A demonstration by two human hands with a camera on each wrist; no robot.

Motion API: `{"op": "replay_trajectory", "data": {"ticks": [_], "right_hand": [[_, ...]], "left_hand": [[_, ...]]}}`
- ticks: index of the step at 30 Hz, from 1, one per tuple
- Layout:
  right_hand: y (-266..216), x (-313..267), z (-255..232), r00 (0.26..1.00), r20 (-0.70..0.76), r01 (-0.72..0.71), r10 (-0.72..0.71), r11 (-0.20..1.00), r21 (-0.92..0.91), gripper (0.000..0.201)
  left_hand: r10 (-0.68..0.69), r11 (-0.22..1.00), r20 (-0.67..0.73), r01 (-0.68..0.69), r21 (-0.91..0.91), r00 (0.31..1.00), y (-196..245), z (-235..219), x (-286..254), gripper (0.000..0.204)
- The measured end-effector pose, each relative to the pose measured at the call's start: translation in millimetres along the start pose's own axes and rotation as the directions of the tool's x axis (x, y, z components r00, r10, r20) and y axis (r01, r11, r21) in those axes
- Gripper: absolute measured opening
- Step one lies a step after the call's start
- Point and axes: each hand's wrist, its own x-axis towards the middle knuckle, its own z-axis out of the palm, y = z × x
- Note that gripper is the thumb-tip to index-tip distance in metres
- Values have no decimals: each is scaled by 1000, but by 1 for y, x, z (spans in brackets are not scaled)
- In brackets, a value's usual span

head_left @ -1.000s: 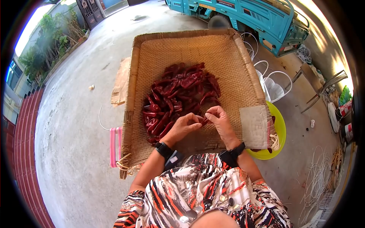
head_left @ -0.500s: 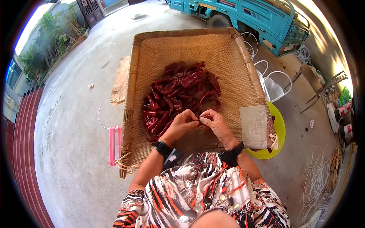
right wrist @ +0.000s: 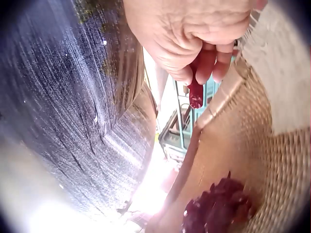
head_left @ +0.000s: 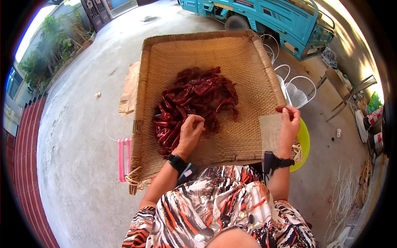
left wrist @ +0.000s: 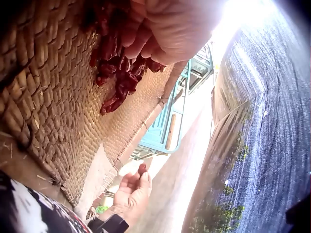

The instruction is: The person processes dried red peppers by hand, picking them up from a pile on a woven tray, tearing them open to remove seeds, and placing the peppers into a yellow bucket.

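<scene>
Dark red dried chillies (head_left: pixel 194 89) lie heaped in a large woven tray (head_left: pixel 252 78). My right hand (head_left: pixel 290 124) is raised at the tray's right edge, beside the yellow tub (head_left: pixel 304 142). It pinches a dried chilli (right wrist: pixel 196 94) between thumb and fingers, the open-looking cut end pointing out past the fingertips. Over the near side of the heap, my left hand (head_left: pixel 189 134) has its fingers curled. The left wrist view shows those fingers (left wrist: pixel 138 41) bent close above the chillies; I cannot tell whether they pinch something small.
A beige patch (head_left: pixel 269 130) covers the tray's near right corner. White baskets with loop handles (head_left: pixel 297 97) stand on the floor to the right, near a chair (head_left: pixel 345 93). A blue cargo vehicle (head_left: pixel 273 25) is parked behind. A pink-striped bag (head_left: pixel 123 159) sits at the left.
The hands were together over the tray's near part, working on a chilli. My right hand has swung right to the tray's edge with a chilli; the left has shifted slightly left.
</scene>
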Motion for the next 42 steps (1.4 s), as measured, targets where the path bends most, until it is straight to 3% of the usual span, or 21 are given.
{"op": "replay_trajectory", "data": {"ticks": [2,4,5,8,9,12,15,18,22,25,28,29,30,32,35,38,40,42], "right_hand": [[11,15,-27,987,-102,103,-126,972,-211,10],[21,19,-47,953,-164,147,-255,862,-485,13],[23,17,-52,961,-182,98,-209,870,-482,18],[51,14,-71,983,-117,-2,-142,629,-777,22],[50,12,-70,992,-90,-14,-86,643,-766,25],[42,6,-64,985,-91,-7,-146,492,-871,25],[58,12,-65,992,-79,-127,101,694,-708,26],[64,9,-66,997,-72,-49,-15,598,-800,27],[55,4,-58,981,-80,34,-177,563,-825,25],[35,-3,-36,944,10,212,-330,582,-785,22],[25,-14,2,937,234,348,-259,735,-582,19],[17,-23,15,942,311,271,-128,835,-479,17],[3,-33,30,917,399,170,-6,911,-376,15],[-9,-50,53,819,574,220,19,913,-345,19],[-13,-68,78,678,720,404,-152,894,-192,24],[-25,-73,90,584,810,197,56,958,-208,29],[-25,-72,94,544,839,238,18,955,-175,29],[-21,-72,97,502,862,305,-61,946,-111,27]], "left_hand": [[33,999,-11,-33,25,999,-2,1,0,8],[29,997,-8,-29,73,1000,-5,0,1,11],[74,985,11,-75,155,997,-7,-1,2,13],[182,920,71,-195,340,981,-6,-2,3,19],[206,903,87,-223,366,975,1,-1,1,21],[251,860,141,-287,421,958,-2,-1,2,25],[241,820,196,-307,482,951,-9,-3,1,26],[210,790,235,-306,532,949,-9,-2,3,27],[141,783,199,-232,577,970,-20,4,0,31],[171,752,209,-265,603,963,-23,4,0,31],[253,743,235,-345,574,938,-17,-3,2,32],[267,764,224,-348,543,937,-16,-3,2,29],[281,785,212,-351,511,936,-16,-3,3,27],[254,836,164,-301,459,953,-12,-3,3,22],[178,905,87,-197,377,980,0,-1,2,18],[220,927,81,-234,294,972,4,0,1,19],[277,918,91,-291,268,957,5,1,0,19],[207,956,75,-218,196,975,3,0,-1,18]]}}
